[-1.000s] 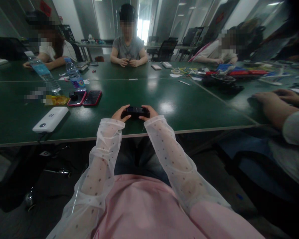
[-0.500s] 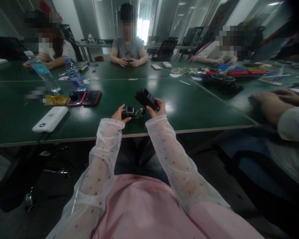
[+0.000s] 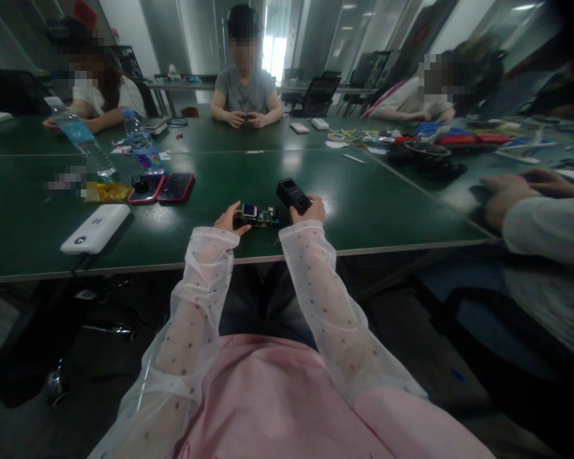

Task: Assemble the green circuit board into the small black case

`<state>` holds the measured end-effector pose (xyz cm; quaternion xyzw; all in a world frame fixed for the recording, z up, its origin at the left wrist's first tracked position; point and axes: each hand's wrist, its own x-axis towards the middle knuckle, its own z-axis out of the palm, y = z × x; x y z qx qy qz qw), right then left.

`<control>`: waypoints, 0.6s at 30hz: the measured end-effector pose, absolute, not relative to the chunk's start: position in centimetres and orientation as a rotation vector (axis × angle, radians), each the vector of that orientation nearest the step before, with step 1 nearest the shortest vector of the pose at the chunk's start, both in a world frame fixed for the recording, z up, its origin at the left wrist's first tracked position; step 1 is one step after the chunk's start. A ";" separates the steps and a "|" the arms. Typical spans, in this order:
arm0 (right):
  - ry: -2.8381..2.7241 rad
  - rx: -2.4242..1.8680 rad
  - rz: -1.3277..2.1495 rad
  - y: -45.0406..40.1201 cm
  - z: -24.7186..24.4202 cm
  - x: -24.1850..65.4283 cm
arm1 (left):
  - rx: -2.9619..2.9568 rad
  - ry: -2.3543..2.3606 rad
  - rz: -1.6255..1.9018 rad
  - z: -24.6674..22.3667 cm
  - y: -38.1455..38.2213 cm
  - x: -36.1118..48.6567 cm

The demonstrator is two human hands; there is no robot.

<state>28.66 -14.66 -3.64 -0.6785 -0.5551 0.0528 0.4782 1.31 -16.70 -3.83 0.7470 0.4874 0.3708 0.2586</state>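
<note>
Near mid-frame, the left hand (image 3: 228,220) is grasping a circuit board (image 3: 264,217) by its left end; the right hand (image 3: 312,209) is holding a black casing (image 3: 293,192), inside hidden. Upper left, two bottles (image 3: 142,145) are standing, contents unclear.

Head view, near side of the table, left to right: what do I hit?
White device, two flat red-edged items, left hand, circuit board, black case in the right hand, neighbour's hand.

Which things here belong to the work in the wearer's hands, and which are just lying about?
In the work:
circuit board, in the left hand
black case, in the right hand

Lying about:
power bank
phones
bottles
yellow packet
</note>
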 end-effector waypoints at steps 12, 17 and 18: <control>-1.310 -1.669 0.052 -18.1 -2.1 27.8 | 2.018 1.325 0.993 -4.0 -16.5 1.3; -1.313 -1.709 0.173 -16.7 -2.6 28.2 | 2.027 1.353 0.978 -3.8 -16.6 1.5; -1.305 -1.735 0.201 -16.2 -2.8 28.4 | 2.025 1.357 0.974 -3.7 -16.7 1.5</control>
